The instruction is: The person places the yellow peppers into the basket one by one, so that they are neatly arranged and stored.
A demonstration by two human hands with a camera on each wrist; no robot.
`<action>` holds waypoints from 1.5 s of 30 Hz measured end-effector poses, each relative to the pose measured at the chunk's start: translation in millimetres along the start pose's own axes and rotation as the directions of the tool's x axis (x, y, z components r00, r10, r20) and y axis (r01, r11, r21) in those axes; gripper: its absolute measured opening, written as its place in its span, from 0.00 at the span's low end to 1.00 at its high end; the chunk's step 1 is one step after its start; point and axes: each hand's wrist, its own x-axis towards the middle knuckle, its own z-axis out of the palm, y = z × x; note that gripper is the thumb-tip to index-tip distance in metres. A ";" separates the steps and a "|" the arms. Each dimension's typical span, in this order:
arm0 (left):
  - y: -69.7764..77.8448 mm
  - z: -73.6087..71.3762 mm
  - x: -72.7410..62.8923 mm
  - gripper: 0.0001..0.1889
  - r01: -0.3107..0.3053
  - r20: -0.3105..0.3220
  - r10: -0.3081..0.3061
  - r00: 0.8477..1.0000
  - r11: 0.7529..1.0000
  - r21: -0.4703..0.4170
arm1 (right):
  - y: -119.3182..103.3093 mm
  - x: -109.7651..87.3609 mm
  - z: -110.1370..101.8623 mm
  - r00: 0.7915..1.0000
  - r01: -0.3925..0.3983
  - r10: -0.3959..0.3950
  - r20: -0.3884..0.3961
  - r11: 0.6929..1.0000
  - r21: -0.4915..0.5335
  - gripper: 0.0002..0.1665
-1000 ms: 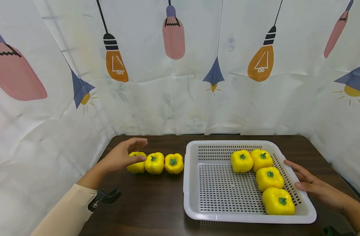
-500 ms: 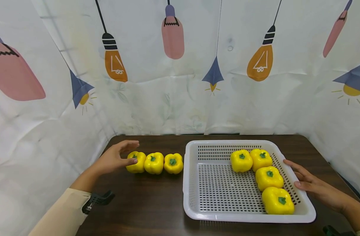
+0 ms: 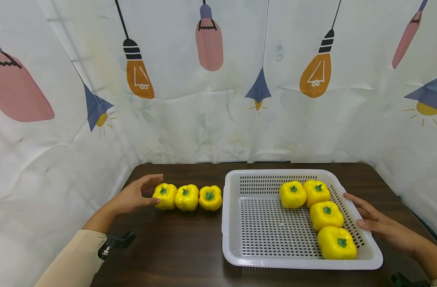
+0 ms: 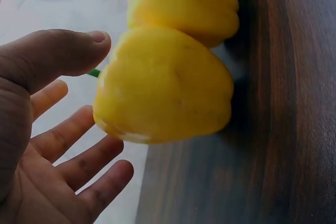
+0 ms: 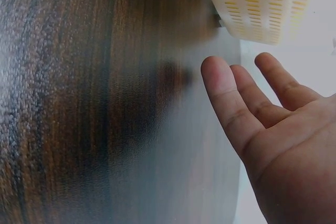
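Three yellow bell peppers stand in a row on the dark table. My left hand (image 3: 134, 196) is at the leftmost bell pepper (image 3: 165, 195), its thumb and fingers spread apart around the near side. In the left wrist view, that bell pepper (image 4: 165, 87) lies beyond the spread fingertips; whether they touch it I cannot tell. The middle bell pepper (image 3: 187, 198) and right bell pepper (image 3: 210, 198) sit beside it. At the white basket's (image 3: 272, 263) right rim, my right hand (image 3: 383, 227) lies with its fingers extended; the right wrist view shows an uncurled palm (image 5: 294, 145).
Inside the basket, several bell peppers (image 3: 326, 216) line the right side and back. The wooden table (image 3: 175, 251) ends at a printed curtain (image 3: 204, 119) at the back and left. A black wrist strap (image 3: 119, 241) hangs below the left wrist.
My left hand has drawn back leftward and slightly down, from over the leftmost bell pepper to its left side, uncovering it. The right hand, basket and bell peppers have stayed in place.
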 end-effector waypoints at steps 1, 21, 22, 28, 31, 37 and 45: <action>-1.7 0.1 0.1 0.43 0.000 0.007 0.000 1.000 1.000 -0.006 | -0.1 0.0 0.2 1.000 -0.001 0.001 0.001 1.000 0.002 0.42; -20.6 7.4 4.4 0.46 0.065 0.069 -0.059 0.996 0.994 -0.087 | 0.0 -0.5 1.7 1.000 0.004 -0.005 -0.024 0.999 -0.042 0.42; -21.3 7.5 4.6 0.45 0.065 0.069 -0.059 0.996 0.994 -0.089 | -0.1 -0.7 1.8 1.000 0.008 -0.009 -0.022 0.999 -0.042 0.42; -22.4 5.6 2.6 0.45 0.071 0.042 -0.068 0.997 0.995 -0.069 | -0.5 -0.8 3.0 1.000 0.012 -0.012 -0.018 1.000 -0.017 0.42; -19.3 3.2 0.6 0.44 0.071 0.018 -0.070 0.997 0.993 -0.094 | -0.4 -0.8 3.3 1.000 0.007 -0.008 -0.020 1.000 -0.012 0.42; -9.4 -3.2 0.7 0.43 0.034 -0.017 -0.037 0.999 0.992 -0.125 | 0.0 -0.6 3.2 1.000 0.007 -0.007 -0.020 1.000 -0.018 0.43; 6.3 -11.6 4.2 0.44 0.024 -0.063 -0.029 0.998 0.996 -0.085 | 0.4 -0.3 3.0 1.000 0.016 -0.016 -0.022 0.999 -0.031 0.43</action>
